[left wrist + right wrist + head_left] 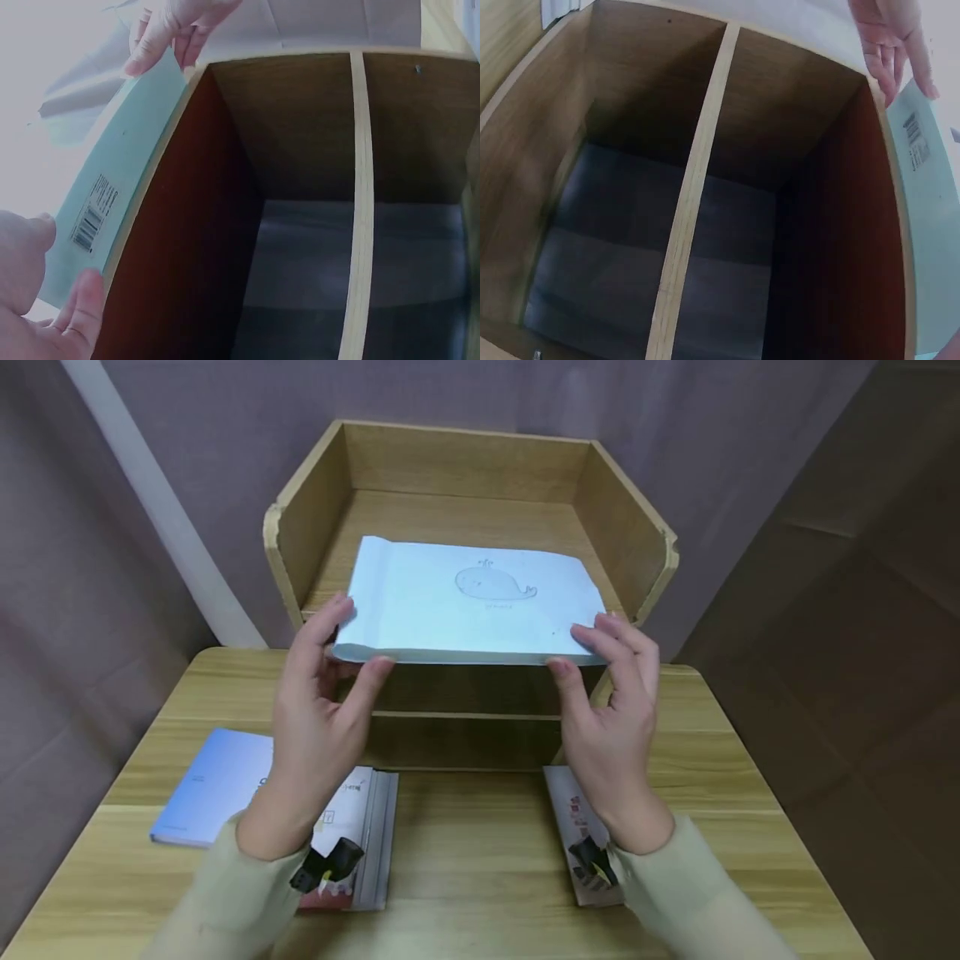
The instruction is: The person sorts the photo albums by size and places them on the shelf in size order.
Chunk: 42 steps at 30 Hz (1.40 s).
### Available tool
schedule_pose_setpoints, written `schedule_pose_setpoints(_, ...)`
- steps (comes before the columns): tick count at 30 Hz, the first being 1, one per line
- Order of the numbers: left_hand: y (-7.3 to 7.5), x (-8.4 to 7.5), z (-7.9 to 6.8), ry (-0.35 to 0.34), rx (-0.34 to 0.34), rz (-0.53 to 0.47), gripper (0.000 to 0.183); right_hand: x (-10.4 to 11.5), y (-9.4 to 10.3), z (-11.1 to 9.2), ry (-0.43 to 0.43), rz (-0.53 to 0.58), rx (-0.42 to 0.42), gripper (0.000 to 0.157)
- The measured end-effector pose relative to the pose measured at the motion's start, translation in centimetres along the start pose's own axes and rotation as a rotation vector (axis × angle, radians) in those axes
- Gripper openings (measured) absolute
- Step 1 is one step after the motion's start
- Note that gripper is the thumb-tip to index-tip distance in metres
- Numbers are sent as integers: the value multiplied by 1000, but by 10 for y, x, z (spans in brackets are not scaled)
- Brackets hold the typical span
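Both hands hold a pale blue book (450, 610) with a whale drawing on its cover. It is at the front of a wooden shelf's top tier (457, 510). My left hand (318, 718) grips its left end, thumb at the near edge. At the right end, the thumb and fingers of my right hand (615, 718) pinch the near corner. From below, the left wrist view shows a barcode on the book's underside (124, 142), close along the shelf board's edge. The right wrist view shows that same side (930, 202), with the left hand (892, 41) at its far end.
Under the top tier, the shelf has open compartments parted by a board (361, 195). On the table (465, 860) lie a blue book (213, 789) and a stack of books (375, 835) at left. Another book (566, 827) is partly hidden beneath the right wrist. Curtains hang behind.
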<state>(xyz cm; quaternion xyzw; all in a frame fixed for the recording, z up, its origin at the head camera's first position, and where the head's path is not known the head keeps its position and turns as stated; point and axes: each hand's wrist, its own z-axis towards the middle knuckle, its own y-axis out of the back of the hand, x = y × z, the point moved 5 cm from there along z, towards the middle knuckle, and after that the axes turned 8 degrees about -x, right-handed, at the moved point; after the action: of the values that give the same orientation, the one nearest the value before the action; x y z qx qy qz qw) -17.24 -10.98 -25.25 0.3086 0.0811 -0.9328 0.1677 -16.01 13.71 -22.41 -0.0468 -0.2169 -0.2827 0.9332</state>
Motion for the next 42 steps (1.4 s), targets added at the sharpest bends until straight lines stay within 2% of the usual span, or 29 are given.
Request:
schedule_pose_setpoints(3, -1, 4, 3, -13, 11, 97, 56, -4, -2, 3, 35, 25, -29, 39)
schedule_pose_setpoints(7, -4, 7, 9, -21, 32, 197, 50, -13, -4, 6, 85, -16, -30, 17)
schedule_pose_setpoints(11, -7, 10, 15, -28, 59, 266, 46, -24, -7, 9, 139, -73, -28, 16)
schedule_pose_setpoints(17, -10, 11, 24, -42, 71, 322, 44, -37, -12, 15, 170, -98, -35, 14)
schedule_pose_setpoints(20, -11, 12, 28, -35, 73, 343, 44, -39, -14, 18, 189, -127, -7, 15)
schedule_pose_setpoints(25, -13, 14, 33, -9, 86, 362, 44, -41, -17, 21, 229, -166, 48, 21)
schedule_pose_setpoints(29, -14, 15, 35, 3, 91, 368, 44, -41, -17, 22, 240, -172, 56, 24)
schedule_pose_setpoints(35, -13, 16, 32, -5, 106, 354, 45, -40, -17, 21, 246, -174, 78, 28)
schedule_pose_setpoints(39, -8, 14, 23, -58, 100, 284, 46, -36, -14, 16, 245, -146, 64, 34)
schedule_pose_setpoints(42, -3, 9, 13, -140, 70, 197, 47, -30, -9, 10, 247, -100, 18, 39)
